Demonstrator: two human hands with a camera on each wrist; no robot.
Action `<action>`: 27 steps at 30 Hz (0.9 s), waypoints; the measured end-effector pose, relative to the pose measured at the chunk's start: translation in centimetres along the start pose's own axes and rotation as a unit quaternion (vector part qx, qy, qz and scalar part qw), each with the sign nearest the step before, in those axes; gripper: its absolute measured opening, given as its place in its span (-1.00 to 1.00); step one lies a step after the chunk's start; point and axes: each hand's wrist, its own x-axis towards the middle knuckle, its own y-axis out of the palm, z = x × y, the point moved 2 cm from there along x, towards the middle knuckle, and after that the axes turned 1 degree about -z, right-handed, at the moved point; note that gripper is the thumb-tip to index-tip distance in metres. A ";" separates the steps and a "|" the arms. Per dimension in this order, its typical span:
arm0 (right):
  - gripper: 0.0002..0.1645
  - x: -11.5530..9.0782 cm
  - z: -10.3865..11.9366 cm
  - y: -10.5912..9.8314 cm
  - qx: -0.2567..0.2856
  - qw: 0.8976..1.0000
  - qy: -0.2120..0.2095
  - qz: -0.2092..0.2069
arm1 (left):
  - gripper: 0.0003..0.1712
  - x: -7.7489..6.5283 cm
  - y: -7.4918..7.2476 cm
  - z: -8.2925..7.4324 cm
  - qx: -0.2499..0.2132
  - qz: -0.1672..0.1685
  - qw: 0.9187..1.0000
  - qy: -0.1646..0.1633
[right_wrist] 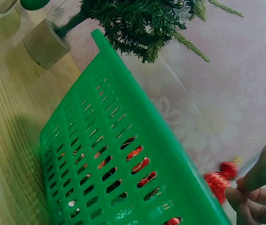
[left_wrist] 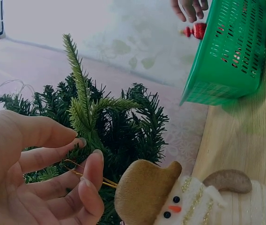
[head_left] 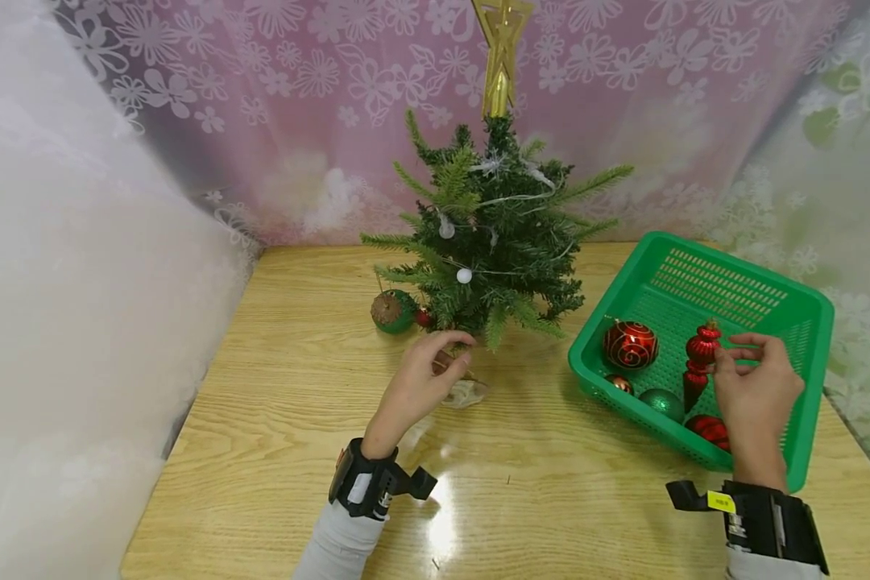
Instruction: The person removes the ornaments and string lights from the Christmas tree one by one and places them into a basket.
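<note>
My left hand (head_left: 424, 370) is at the lower front branches of the small Christmas tree (head_left: 496, 234), fingers curled about a thin gold string loop (left_wrist: 74, 171). From that loop hangs a snowman ornament (left_wrist: 170, 199) with a brown hat; the head view shows it small and partly covered, just below the hand. Over the basket, my right hand (head_left: 757, 387) pinches the side of a red finial-shaped ornament (head_left: 702, 348). In the right wrist view that red ornament (right_wrist: 217, 183) is blurred, close to the fingertips.
The green basket (head_left: 815, 379) at the right holds a red swirl bauble (head_left: 631, 345), a green glitter ball (head_left: 661, 404) and other baubles. A green ball with a brown top (head_left: 391, 311) hangs at the tree's left. A gold star (head_left: 503, 40) tops the tree.
</note>
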 end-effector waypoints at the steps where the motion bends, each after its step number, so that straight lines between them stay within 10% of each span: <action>1: -0.58 0.1 0.0 0.0 -0.004 1.000 0.001 0.003 | -0.72 0.0 0.0 0.0 0.000 -0.001 1.000 -0.001; 15: -0.69 -3.4 2.3 2.9 0.046 0.992 -0.108 0.040 | -0.65 -0.1 -0.1 -0.3 -0.001 -0.001 1.000 0.008; 27: -0.86 -11.8 11.7 9.3 0.241 0.931 -0.232 0.148 | -0.64 -1.0 -1.1 -1.2 0.030 -0.037 0.999 0.021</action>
